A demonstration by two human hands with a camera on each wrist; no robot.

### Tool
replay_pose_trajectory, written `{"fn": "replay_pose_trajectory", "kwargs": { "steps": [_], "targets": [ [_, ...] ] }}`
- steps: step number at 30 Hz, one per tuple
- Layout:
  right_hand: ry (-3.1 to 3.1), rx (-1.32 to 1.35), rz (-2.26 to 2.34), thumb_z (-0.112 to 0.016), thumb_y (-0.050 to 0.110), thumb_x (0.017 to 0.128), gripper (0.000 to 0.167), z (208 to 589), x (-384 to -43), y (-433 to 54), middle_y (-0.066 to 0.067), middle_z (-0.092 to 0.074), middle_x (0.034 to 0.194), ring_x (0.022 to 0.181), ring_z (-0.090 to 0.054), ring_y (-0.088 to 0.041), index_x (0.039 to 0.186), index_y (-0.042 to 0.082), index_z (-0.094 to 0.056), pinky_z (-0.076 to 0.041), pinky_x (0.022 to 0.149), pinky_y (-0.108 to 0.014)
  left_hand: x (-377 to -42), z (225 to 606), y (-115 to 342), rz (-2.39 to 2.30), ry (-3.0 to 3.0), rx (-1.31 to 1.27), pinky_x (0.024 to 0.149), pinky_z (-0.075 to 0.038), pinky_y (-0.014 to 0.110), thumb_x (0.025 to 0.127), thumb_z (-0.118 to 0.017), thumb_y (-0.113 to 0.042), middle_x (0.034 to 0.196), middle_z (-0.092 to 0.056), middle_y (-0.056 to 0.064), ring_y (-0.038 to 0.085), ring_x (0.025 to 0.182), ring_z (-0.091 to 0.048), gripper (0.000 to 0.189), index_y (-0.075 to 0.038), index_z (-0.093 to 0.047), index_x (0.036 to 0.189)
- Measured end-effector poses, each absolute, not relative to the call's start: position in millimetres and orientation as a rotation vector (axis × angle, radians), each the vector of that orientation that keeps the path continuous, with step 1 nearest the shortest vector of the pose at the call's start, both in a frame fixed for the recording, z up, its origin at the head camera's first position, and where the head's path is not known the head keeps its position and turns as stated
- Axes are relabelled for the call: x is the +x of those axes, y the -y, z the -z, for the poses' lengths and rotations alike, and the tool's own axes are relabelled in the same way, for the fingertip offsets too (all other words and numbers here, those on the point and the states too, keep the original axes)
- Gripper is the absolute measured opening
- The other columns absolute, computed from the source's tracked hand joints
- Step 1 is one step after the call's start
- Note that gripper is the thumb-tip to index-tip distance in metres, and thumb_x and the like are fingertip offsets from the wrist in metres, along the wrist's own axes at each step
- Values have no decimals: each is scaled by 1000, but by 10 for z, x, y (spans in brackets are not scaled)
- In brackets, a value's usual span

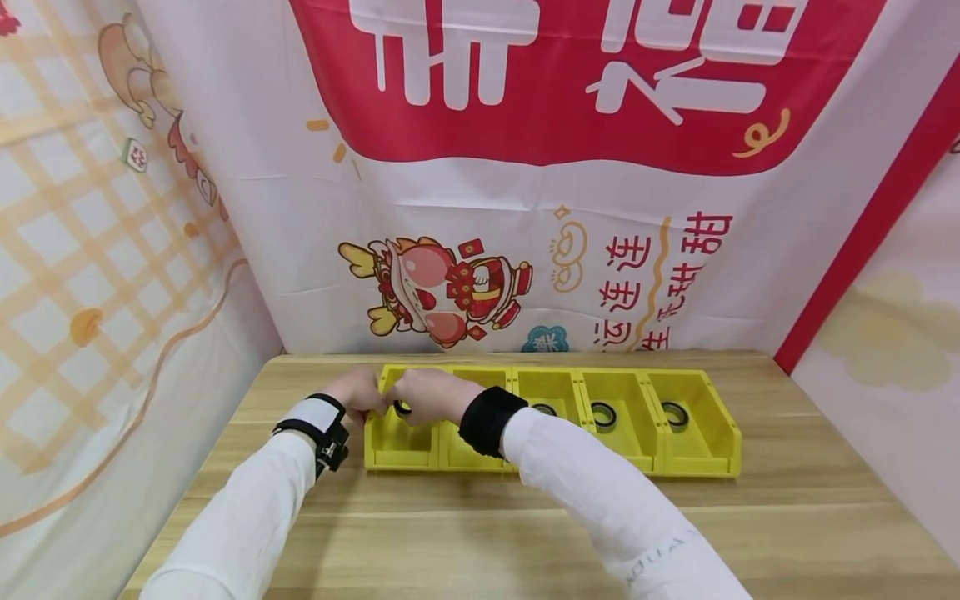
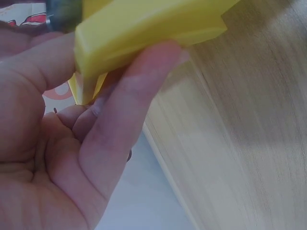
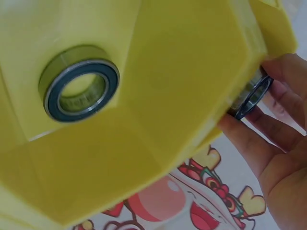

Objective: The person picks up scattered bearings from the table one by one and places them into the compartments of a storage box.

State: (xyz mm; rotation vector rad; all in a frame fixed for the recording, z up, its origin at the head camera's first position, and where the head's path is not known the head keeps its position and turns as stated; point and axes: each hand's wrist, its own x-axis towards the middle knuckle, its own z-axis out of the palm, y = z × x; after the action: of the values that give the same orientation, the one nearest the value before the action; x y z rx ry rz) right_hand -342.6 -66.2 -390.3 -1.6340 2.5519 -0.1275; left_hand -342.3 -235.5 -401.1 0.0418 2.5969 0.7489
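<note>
My right hand (image 1: 431, 395) is over the leftmost compartment of a row of yellow bins (image 1: 401, 457). Its thumb and fingers pinch a ball bearing (image 3: 252, 96), a dark-faced metal ring, as the right wrist view shows. The bearing is beside a bin wall; contact with the wall is uncertain. At the row's left end, my left hand (image 1: 356, 390) grips the bin's outer side wall. In the left wrist view the yellow wall (image 2: 139, 36) lies between thumb and fingers. Another bearing (image 3: 81, 86) stands tilted inside a neighbouring bin.
Further right, bearings sit in the other bins, such as one (image 1: 603, 415) in the fourth and one (image 1: 674, 414) in the rightmost. The bins stand near the back edge of a wooden table (image 1: 450, 533). A printed cloth (image 1: 465, 192) hangs behind them.
</note>
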Motion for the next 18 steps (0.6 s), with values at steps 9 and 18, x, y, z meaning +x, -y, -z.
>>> {"fn": "replay_pose_trajectory", "kwargs": {
  "steps": [9,18],
  "targets": [
    [-2610,-1556,-7,-65,7,87,6,4118,-3452,780,3,-38,64,57,-37,-9,82,11,-63,-29,52,-18,-3433,4021,2362,-728,-2597,17,61,-57,36,74,-66,-2,68,-57,7,17,56,-60,9,-1,-58,72],
    [-2656,-1483,-144,-65,8,87,13,4306,-3411,889,3,-48,67,60,-45,-10,77,14,-59,-36,54,-20,-3444,4023,2363,-727,-2605,21,59,-57,34,72,-67,-4,67,-58,6,18,56,-61,9,-1,-59,71]
  ]
}}
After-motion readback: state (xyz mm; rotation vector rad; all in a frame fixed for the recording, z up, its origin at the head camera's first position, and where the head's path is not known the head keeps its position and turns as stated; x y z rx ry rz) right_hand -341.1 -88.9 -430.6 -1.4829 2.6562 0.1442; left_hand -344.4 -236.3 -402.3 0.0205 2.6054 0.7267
